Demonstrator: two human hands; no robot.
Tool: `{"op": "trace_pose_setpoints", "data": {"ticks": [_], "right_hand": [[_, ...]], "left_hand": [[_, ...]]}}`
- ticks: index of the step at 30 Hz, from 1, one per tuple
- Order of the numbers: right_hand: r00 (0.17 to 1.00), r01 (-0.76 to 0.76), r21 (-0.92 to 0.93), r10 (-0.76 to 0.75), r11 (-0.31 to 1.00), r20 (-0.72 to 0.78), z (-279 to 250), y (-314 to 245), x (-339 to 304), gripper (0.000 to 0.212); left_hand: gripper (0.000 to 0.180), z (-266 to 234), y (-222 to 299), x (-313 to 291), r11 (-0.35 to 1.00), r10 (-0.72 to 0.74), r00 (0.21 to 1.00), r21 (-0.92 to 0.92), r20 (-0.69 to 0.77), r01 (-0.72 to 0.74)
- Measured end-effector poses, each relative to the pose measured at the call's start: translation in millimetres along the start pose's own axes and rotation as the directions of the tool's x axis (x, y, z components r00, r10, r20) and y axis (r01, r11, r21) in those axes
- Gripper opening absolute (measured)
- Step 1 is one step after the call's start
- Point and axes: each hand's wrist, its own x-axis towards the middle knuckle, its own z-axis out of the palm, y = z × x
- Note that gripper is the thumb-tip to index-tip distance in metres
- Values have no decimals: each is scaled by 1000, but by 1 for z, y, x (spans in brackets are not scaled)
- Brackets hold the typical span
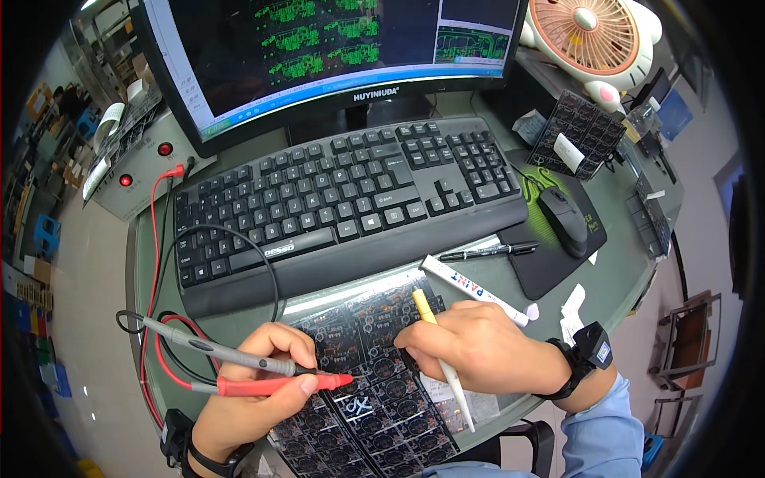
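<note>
A black panel of printed circuit boards (402, 398) lies at the table's front edge, with white marks drawn on it. My left hand (249, 413) is closed around two test probes, a red probe (259, 386) and a grey probe (219, 349). Their tips point right over the panel; whether they touch it I cannot tell. Above the panel's right side, my right hand (482, 346) grips a slim white pen (456, 397) with a yellow end (424, 306). The yellow end points up and away, the white tapered end down toward me.
Behind the panel sits a black keyboard (319, 203) below a monitor (319, 48). A white paint marker (478, 290), black marker pen (486, 252) and mouse (563, 219) lie to the right. Probe leads run to a grey box (143, 171); a fan (586, 36) stands at back right.
</note>
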Motion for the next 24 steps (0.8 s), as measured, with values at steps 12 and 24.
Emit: {"op": "trace_pose_setpoints", "data": {"ticks": [12,24], "right_hand": [[998,-20,-2,20,1000,53,-5,-4,2,13],[995,-37,36,33,999,89,-7,-5,1,13]], "left_hand": [[18,0,0,1,1000,1,1000,31,5,-2],[17,1,-1,0,1000,-8,1000,8,10,7]]}}
